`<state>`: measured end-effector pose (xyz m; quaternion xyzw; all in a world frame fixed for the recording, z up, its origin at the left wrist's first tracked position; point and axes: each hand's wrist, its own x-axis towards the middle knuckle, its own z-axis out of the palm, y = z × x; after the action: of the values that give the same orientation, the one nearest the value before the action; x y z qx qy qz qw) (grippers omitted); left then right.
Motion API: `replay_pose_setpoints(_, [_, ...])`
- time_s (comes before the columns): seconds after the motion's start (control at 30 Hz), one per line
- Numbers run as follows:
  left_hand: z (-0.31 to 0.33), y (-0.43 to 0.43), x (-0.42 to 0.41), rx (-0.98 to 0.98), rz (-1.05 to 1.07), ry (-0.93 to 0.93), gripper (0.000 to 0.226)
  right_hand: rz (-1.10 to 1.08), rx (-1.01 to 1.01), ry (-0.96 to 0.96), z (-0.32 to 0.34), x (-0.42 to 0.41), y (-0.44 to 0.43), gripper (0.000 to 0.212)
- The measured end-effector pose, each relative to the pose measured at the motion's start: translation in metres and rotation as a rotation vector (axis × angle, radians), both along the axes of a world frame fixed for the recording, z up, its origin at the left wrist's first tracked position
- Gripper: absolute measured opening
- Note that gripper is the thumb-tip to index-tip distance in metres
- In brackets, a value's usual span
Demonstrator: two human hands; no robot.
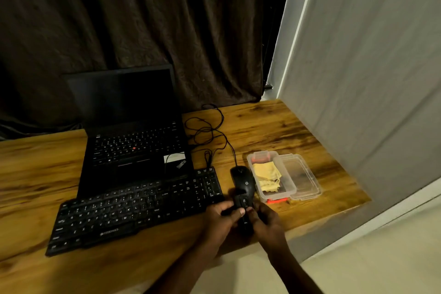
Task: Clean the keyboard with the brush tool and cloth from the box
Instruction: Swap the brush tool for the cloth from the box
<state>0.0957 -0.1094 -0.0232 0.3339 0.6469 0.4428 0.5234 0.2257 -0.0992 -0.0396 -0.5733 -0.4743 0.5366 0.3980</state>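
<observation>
We hold the black brush tool [244,210], left hand [220,218] and right hand [266,223] both curled round it, just right of the keyboard [133,212]; cloth [266,176] sits in box [262,195]. We should sweep gently along key rows

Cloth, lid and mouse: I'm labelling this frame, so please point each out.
cloth [266,174]: head view, middle of the yellow folds.
lid [301,178]: head view, its clear flat centre.
mouse [244,182]: head view, its back near the logo.
</observation>
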Motion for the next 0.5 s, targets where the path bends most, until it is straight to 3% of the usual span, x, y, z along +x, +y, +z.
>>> replay_pose_setpoints(0.23, [-0.014, -0.007, 0.011, -0.084, 0.048, 0.107, 0.042, 0.036, 0.149, -0.318, -0.021, 0.003, 0.009, 0.011])
replay_pose_setpoints(0.33, [-0.016, -0.013, 0.015, -0.072, 0.050, 0.141, 0.038, 0.025, 0.143, -0.419, -0.033, 0.001, 0.014, 0.041])
replay_pose_setpoints(0.43, [-0.019, -0.013, 0.017, -0.043, 0.064, 0.250, 0.034, 0.026, 0.212, -0.526, -0.041, 0.002, 0.016, 0.089])
replay_pose_setpoints(0.5, [-0.016, -0.012, 0.018, -0.034, 0.047, 0.302, 0.030, 0.058, 0.251, -0.624, -0.044, 0.006, 0.018, 0.090])
